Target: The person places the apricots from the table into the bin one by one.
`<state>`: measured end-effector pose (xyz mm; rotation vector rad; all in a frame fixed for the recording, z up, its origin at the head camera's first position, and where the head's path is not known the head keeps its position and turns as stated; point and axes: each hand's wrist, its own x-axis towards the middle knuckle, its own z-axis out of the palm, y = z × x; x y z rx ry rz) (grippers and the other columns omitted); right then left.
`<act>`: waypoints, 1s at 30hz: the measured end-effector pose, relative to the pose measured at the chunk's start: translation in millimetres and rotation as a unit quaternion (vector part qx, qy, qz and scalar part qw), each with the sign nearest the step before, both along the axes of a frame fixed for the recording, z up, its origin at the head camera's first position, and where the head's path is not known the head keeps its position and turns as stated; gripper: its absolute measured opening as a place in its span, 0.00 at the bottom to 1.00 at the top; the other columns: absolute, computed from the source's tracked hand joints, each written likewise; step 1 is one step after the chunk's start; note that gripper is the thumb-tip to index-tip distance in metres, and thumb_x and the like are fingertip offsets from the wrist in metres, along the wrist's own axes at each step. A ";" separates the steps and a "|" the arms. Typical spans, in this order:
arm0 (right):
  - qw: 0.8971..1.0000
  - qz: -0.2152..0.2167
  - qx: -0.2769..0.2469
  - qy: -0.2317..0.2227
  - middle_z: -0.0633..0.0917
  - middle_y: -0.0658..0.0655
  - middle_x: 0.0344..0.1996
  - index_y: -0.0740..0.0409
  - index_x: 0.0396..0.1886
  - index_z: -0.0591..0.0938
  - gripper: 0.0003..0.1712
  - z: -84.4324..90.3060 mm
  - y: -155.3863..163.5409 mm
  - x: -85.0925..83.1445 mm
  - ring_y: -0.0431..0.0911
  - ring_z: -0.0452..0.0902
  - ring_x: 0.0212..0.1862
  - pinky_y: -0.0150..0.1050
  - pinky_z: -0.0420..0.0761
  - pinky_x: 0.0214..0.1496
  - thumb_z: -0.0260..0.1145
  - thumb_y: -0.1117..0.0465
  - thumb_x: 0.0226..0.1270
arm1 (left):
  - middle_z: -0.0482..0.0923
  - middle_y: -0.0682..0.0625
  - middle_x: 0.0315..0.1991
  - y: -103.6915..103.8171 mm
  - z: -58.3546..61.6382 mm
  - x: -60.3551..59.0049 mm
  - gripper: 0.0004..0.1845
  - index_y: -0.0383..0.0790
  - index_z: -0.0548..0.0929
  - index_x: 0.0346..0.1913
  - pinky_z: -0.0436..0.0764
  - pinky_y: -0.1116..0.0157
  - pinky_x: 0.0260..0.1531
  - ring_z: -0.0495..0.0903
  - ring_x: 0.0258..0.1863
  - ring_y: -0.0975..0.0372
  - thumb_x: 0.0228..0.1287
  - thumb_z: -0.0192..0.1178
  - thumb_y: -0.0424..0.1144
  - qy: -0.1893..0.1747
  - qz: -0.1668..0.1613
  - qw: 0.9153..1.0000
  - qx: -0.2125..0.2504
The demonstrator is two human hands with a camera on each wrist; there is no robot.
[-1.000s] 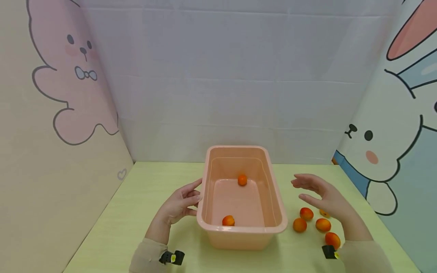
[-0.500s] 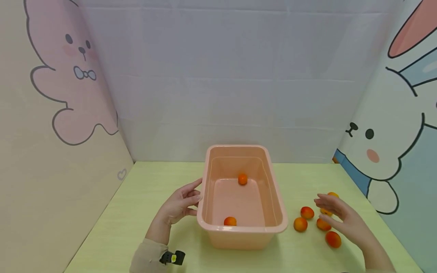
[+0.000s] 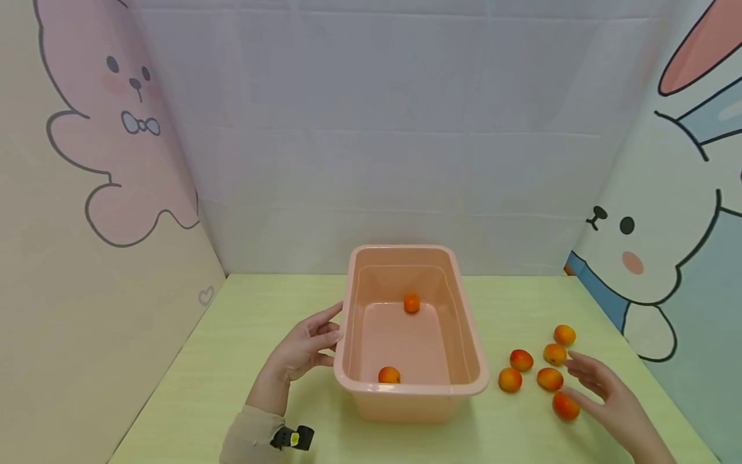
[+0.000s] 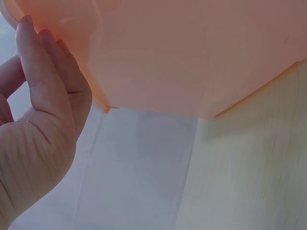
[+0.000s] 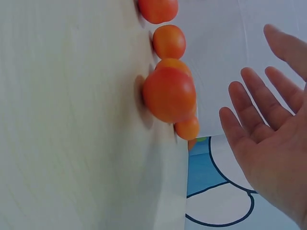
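Observation:
A peach-pink plastic bin stands on the table, with one orange fruit at its far end and another orange-red fruit near its front wall. They look like apricots. My left hand touches the bin's left side below the rim; in the left wrist view its fingers lie fairly straight along the wall. To the right, several loose fruits lie on the tabletop. My right hand hovers beside them with fingers spread, closest to a red-orange fruit. Its palm holds nothing.
A fruit lies close to the bin's right front corner, and the farthest one lies toward the right table edge. A pale back wall and a right wall with a rabbit drawing enclose the pale green table.
My right hand has moved right and toward me, from above the fruits to their right side, uncovering them. My left hand and the bin have stayed in place.

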<state>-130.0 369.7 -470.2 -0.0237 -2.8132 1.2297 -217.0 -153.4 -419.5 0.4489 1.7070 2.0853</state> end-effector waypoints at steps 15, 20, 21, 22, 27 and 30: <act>0.994 -0.001 0.006 -0.113 0.68 0.79 0.62 0.77 0.71 0.56 0.47 -19.1 18.3 1.5 0.67 0.69 0.59 0.33 0.80 0.51 0.67 0.49 0.69 | 0.79 0.47 0.42 -0.6 0.0 0.0 0.37 0.36 0.52 0.78 0.87 0.61 0.32 0.83 0.34 0.61 0.72 0.56 0.28 0.001 -0.004 1.000 0.004; 0.986 -0.015 -0.017 -0.165 0.65 0.81 0.64 0.78 0.71 0.54 0.52 -28.3 20.5 -0.6 0.72 0.65 0.61 0.60 0.75 0.60 0.68 0.45 0.67 | 0.79 0.48 0.42 -0.7 -0.6 -0.7 0.37 0.37 0.52 0.78 0.87 0.61 0.32 0.83 0.33 0.62 0.72 0.57 0.29 0.002 -0.006 1.000 0.005; 0.985 -0.019 -0.021 -0.172 0.64 0.80 0.64 0.77 0.71 0.54 0.53 -30.1 20.2 -0.6 0.72 0.64 0.61 0.61 0.74 0.60 0.68 0.43 0.66 | 0.79 0.48 0.42 -0.8 -0.6 -0.6 0.37 0.36 0.52 0.78 0.87 0.61 0.32 0.83 0.33 0.62 0.72 0.57 0.29 0.003 -0.006 1.000 0.005; 0.984 -0.022 -0.024 -0.177 0.64 0.80 0.65 0.77 0.71 0.55 0.54 -31.7 19.9 -0.6 0.72 0.64 0.62 0.61 0.75 0.59 0.69 0.43 0.65 | 0.79 0.48 0.42 -0.8 -0.7 -0.6 0.37 0.37 0.52 0.78 0.87 0.61 0.32 0.83 0.33 0.62 0.72 0.57 0.29 0.003 -0.006 1.000 0.005; 0.981 -0.027 -0.031 -0.190 0.65 0.79 0.65 0.76 0.71 0.56 0.55 -36.5 18.6 -1.5 0.72 0.63 0.62 0.62 0.74 0.59 0.70 0.42 0.63 | 0.79 0.48 0.42 -1.0 -0.5 -0.6 0.37 0.36 0.53 0.78 0.87 0.61 0.32 0.83 0.33 0.62 0.72 0.57 0.29 0.003 -0.006 1.000 0.004; 0.980 -0.025 -0.029 -0.195 0.65 0.79 0.65 0.77 0.70 0.58 0.55 -38.8 18.6 -2.4 0.73 0.62 0.63 0.63 0.73 0.60 0.71 0.41 0.61 | 0.79 0.48 0.42 -0.9 0.1 -0.2 0.37 0.36 0.52 0.78 0.87 0.62 0.32 0.83 0.33 0.62 0.72 0.57 0.29 0.000 -0.006 1.000 0.006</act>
